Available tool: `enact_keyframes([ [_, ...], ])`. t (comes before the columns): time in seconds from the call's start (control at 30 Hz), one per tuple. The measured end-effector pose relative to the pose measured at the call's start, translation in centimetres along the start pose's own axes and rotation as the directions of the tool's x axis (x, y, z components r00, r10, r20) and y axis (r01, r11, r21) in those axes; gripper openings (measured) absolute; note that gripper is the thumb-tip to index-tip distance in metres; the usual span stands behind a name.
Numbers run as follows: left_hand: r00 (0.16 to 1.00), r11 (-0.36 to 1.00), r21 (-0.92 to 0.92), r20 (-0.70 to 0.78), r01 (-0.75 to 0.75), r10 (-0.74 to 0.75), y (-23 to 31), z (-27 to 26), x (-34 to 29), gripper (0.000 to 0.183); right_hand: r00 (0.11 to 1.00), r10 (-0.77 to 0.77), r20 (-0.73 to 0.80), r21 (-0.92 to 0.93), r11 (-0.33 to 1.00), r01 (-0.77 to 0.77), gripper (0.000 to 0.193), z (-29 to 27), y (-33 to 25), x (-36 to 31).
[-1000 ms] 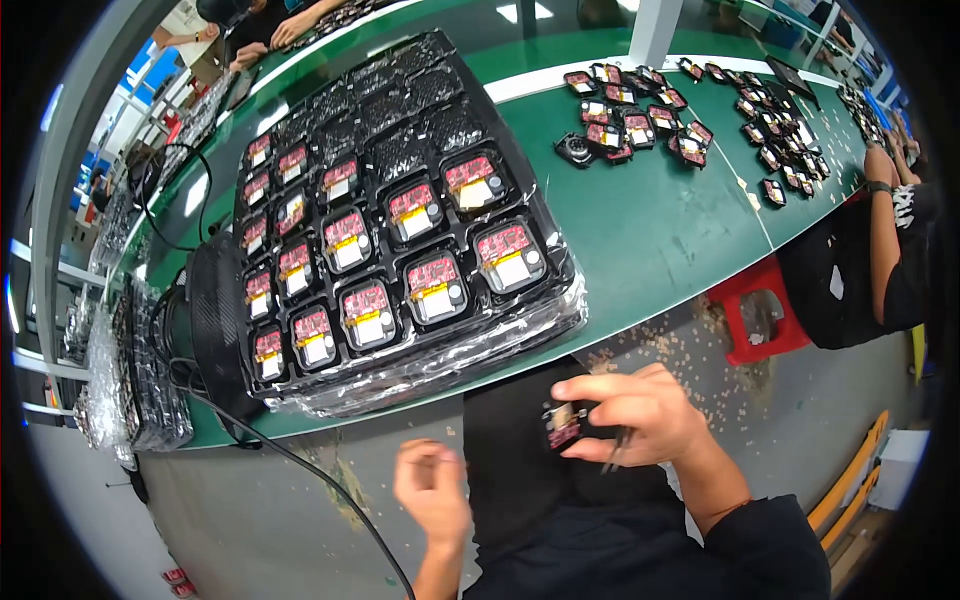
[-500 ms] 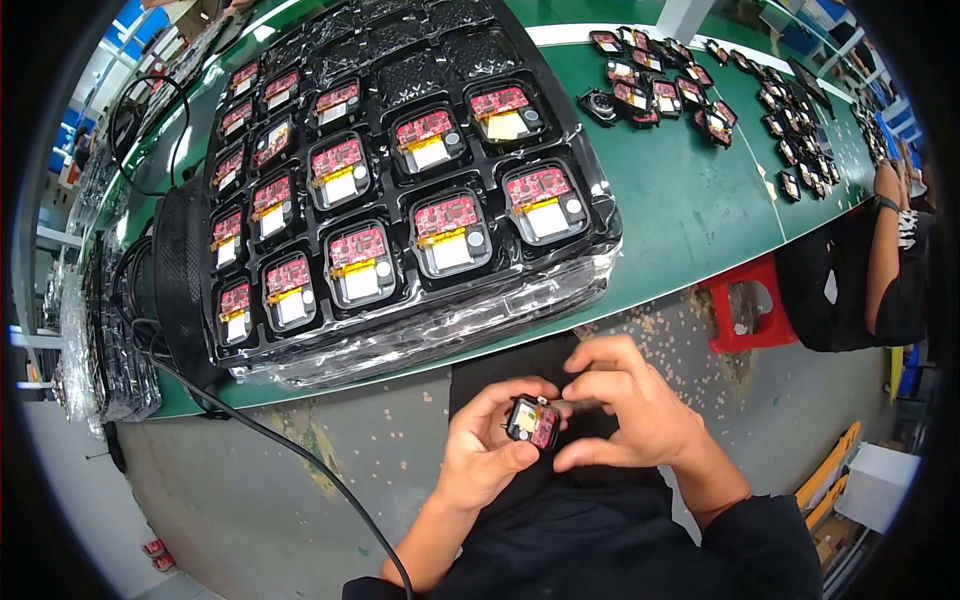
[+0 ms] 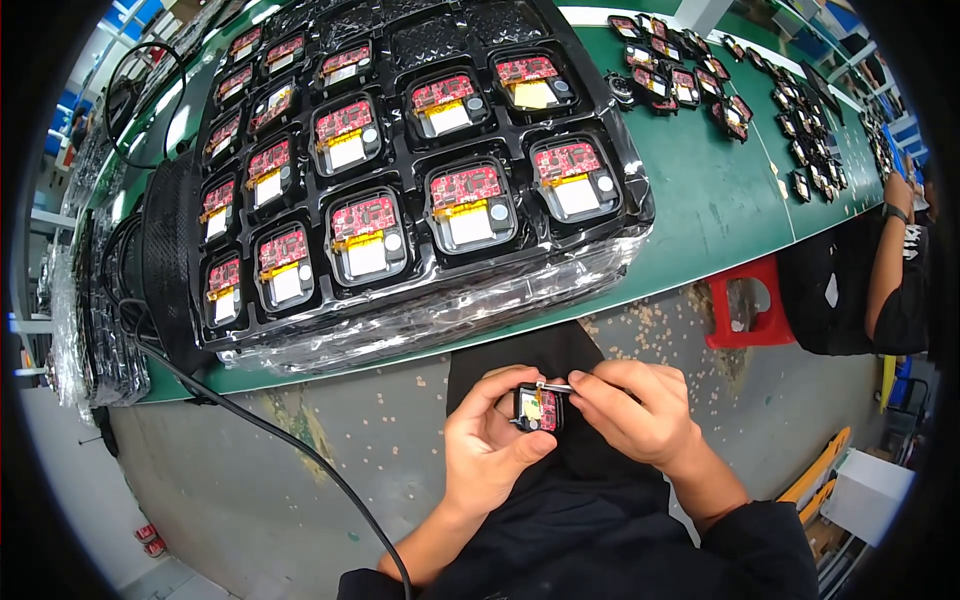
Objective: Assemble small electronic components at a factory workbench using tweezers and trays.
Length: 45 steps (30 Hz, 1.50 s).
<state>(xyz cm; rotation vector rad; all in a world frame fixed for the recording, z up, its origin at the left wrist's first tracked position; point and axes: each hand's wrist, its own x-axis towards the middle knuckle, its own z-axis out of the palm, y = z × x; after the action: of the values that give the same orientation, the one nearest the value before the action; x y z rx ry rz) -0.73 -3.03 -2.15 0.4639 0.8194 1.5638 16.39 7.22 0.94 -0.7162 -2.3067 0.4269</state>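
Over my lap, my left hand (image 3: 485, 450) is closed round a small black device housing (image 3: 547, 412) with a red circuit board and a pale yellow patch inside. My right hand (image 3: 645, 412) pinches metal tweezers (image 3: 557, 388). Their tips are at the housing's upper edge, by a small light-coloured part whose kind is too small to tell. Beyond my hands, a black plastic tray (image 3: 425, 262) on the table carries several similar housings (image 3: 470, 205), each with a red board, yellow tape and a white block. Its far pockets hold no housings.
Under the top tray lies a stack of shiny trays (image 3: 480, 310) on the green table (image 3: 700, 190). Loose housings (image 3: 685, 85) lie in groups to the right. A black cable (image 3: 300, 440) runs along my left. A red stool (image 3: 750, 300) and a co-worker's arm (image 3: 888, 260) are at right.
My right hand's fingers have closed together on the tweezers, and the tips have come to the housing's upper edge. The housing has turned slightly in my left hand. The view has shifted a little.
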Motion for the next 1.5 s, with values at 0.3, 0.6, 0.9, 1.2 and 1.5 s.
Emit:
enact_keyframes([
  [0.3, 0.999, 0.999, 0.024, 0.027, -0.039, 0.038, -0.5, -0.1, -0.1, 0.064, 0.999, 0.045, 0.001, 0.081, 0.996, -0.045, 0.026, 0.2, -0.1, -0.5],
  [0.6, 1.000, 0.995, 0.098, 0.011, -0.023, 0.023, -0.2, 0.5, -0.2, 0.062, 0.995, 0.093, 0.019, 0.110, 0.989, -0.095, 0.025, 0.4, 0.1, -0.9],
  [0.9, 1.000, 0.993, 0.110, 0.013, -0.029, 0.027, -0.4, 0.7, 0.0, 0.059, 0.990, 0.139, 0.008, 0.115, 0.984, -0.139, 0.020, 0.4, 0.0, -1.2],
  [1.2, 0.996, 0.981, 0.186, -0.051, -0.056, 0.067, -0.3, 1.2, 0.0, 0.061, 0.990, 0.137, 0.040, 0.070, 0.988, -0.140, 0.020, 0.7, -0.2, -1.2],
  [1.5, 0.998, 0.984, 0.167, -0.008, -0.055, 0.057, 0.2, 0.9, 0.5, 0.060, 0.988, 0.156, 0.023, 0.133, 0.979, -0.157, 0.018, 0.7, -0.1, -1.2],
])
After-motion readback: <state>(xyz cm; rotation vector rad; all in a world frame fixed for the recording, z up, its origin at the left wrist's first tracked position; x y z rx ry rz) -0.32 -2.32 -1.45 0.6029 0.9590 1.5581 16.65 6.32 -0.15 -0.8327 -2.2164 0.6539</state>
